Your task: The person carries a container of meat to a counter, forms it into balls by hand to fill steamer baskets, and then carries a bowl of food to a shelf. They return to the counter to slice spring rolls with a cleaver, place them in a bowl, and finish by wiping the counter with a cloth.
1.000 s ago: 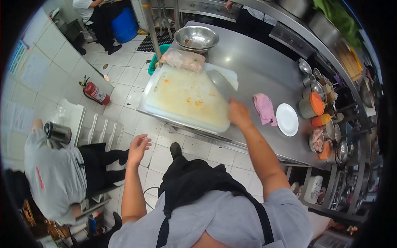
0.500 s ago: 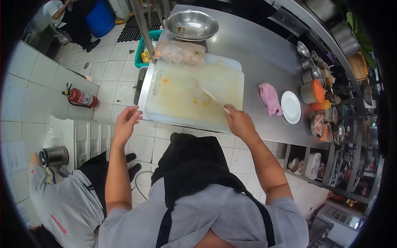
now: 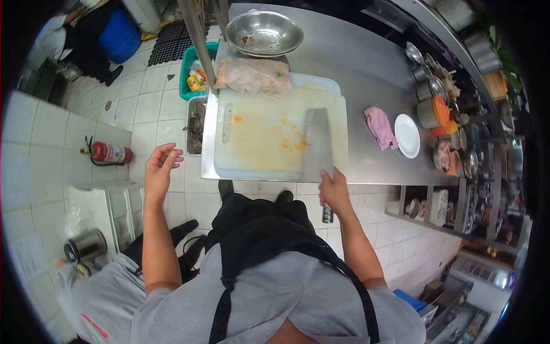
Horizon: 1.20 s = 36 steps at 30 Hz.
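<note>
My right hand [image 3: 335,192] grips the handle of a cleaver [image 3: 318,140], its broad blade turned flat above the right part of the cutting board [image 3: 258,135]. Small orange scraps [image 3: 293,137] lie on the board just left of the blade. My left hand [image 3: 162,166] hangs in the air to the left of the table edge, fingers loosely apart, with nothing in it. At the board's far edge rests a clear plastic bag of pale orange food [image 3: 254,75]. Behind the bag stands a steel bowl [image 3: 263,34] with brown residue inside.
Right of the board lie a pink cloth [image 3: 380,128] and a white plate [image 3: 407,136]. Containers and bowls line the counter's right side [image 3: 432,111]. A teal basket [image 3: 186,69] stands past the table's left edge. A co-worker in grey [image 3: 112,298] is close at lower left.
The cleaver has turned from edge-on to flat, its handle now pointing toward me. My left hand has moved left, away from the board. The co-worker at lower left has shifted.
</note>
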Available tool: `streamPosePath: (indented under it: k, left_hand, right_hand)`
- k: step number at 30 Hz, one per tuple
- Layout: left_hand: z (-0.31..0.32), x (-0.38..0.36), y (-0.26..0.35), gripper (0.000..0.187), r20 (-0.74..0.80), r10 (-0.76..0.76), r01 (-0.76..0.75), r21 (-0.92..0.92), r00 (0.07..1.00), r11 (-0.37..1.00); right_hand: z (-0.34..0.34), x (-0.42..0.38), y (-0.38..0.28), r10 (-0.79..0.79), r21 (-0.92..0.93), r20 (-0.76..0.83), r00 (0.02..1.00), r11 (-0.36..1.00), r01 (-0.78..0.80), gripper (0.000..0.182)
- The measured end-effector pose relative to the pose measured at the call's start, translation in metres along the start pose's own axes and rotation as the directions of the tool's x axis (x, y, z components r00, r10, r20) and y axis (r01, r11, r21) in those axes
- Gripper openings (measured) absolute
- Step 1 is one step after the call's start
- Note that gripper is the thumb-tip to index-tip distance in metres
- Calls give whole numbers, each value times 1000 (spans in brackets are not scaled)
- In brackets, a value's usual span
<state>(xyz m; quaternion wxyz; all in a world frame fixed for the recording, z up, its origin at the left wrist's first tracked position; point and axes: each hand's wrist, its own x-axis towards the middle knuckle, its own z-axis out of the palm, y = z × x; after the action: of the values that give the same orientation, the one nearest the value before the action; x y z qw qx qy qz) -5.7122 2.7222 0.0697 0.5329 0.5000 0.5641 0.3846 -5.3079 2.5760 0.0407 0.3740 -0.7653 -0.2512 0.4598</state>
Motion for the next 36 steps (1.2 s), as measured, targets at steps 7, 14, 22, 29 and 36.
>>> streamPosePath:
  k: [7, 14, 22, 29, 36]
  left_hand:
    - [-50, 50, -3, 26, 189, 55, -83, 147, 980, 986]
    - [-27, 26, 73, 57, 531, 535, -741, 583, 657, 332]
    - [-29, 52, 54, 51, 564, 372, -668, 690, 738, 279]
    - [-53, 148, 41, 45, 479, 415, -596, 772, 773, 219]
    - [-73, 200, 34, 43, 427, 471, -623, 659, 772, 422]
  right_hand:
    - [125, -29, -36, 175, 194, 513, 840, 930, -312, 17]
    - [197, -20, -119, -5, 381, 725, 688, 836, -395, 13]
    - [213, -17, -162, -15, 222, 604, 797, 963, -151, 18]
    - [200, -15, -172, 31, 90, 634, 772, 990, -113, 19]
    - [142, -28, -121, -497, -376, 360, 790, 698, 610, 16]
